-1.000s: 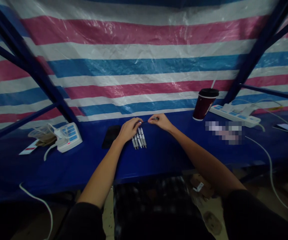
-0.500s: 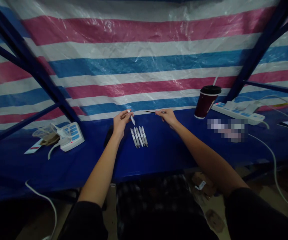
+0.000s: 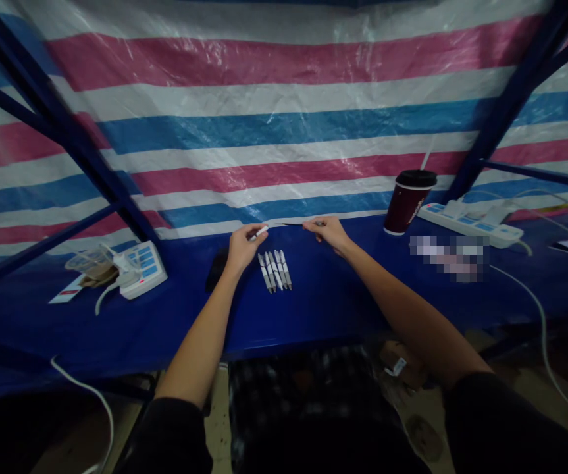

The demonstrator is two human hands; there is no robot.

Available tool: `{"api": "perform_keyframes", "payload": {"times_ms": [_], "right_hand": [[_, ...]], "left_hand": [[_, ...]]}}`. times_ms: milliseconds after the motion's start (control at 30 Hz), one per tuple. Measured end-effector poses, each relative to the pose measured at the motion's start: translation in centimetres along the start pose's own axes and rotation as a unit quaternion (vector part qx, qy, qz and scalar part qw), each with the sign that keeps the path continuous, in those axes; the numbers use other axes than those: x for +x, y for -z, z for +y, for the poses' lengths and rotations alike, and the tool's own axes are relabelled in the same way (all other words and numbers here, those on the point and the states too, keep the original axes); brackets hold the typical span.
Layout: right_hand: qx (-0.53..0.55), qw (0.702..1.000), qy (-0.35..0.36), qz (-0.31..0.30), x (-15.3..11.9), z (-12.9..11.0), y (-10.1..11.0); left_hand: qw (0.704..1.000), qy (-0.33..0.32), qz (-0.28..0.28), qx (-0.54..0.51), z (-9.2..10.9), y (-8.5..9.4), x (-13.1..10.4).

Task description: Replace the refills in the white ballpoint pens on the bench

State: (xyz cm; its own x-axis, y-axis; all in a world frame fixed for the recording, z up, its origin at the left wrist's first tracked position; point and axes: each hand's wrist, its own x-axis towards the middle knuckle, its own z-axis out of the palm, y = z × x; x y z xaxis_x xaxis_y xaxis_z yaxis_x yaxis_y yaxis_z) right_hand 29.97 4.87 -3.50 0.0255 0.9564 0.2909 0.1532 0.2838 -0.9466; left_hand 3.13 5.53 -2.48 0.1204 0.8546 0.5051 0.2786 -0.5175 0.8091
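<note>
Above the back of the blue table, my left hand (image 3: 243, 247) pinches a short white pen barrel (image 3: 259, 232), pointing up and to the right. My right hand (image 3: 332, 232) is closed on a thin dark pen refill (image 3: 293, 224). Its slim end points left toward the barrel, with a small gap between the two. Something greyish shows in the right fingers, too small to make out. In front of my hands, several white pens with grey grips (image 3: 274, 270) lie side by side in a row.
A dark flat object (image 3: 216, 268) lies behind my left forearm. White power strips stand at left (image 3: 141, 268) and right (image 3: 471, 224). A maroon lidded cup (image 3: 409, 203) with a straw stands back right. Striped plastic sheeting (image 3: 284, 125) hangs behind the table.
The barrel in my left hand has turned from pointing down toward the pens to tilting toward the refill. My right hand has barely moved and keeps hold of the refill.
</note>
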Motion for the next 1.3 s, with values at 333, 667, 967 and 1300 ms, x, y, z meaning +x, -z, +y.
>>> {"api": "perform_keyframes", "payload": {"times_ms": [333,667,967,1300], "right_hand": [[-0.117,0.989,0.074,-0.054,0.0,0.0,-0.4],[-0.121,0.988,0.092,-0.02,0.1,-0.2,0.7],[-0.123,0.989,0.083,-0.01,0.0,-0.6,1.3],[-0.164,0.977,0.108,-0.082,-0.7,-0.1,-1.5]], "left_hand": [[0.977,-0.128,-0.099,0.137,1.0,-0.5,-0.9],[0.979,-0.127,-0.092,0.133,0.9,-0.3,-0.8],[0.983,-0.107,-0.071,0.131,1.2,-0.1,-0.8],[0.961,-0.143,-0.175,0.162,1.6,-1.2,-1.3]]}}
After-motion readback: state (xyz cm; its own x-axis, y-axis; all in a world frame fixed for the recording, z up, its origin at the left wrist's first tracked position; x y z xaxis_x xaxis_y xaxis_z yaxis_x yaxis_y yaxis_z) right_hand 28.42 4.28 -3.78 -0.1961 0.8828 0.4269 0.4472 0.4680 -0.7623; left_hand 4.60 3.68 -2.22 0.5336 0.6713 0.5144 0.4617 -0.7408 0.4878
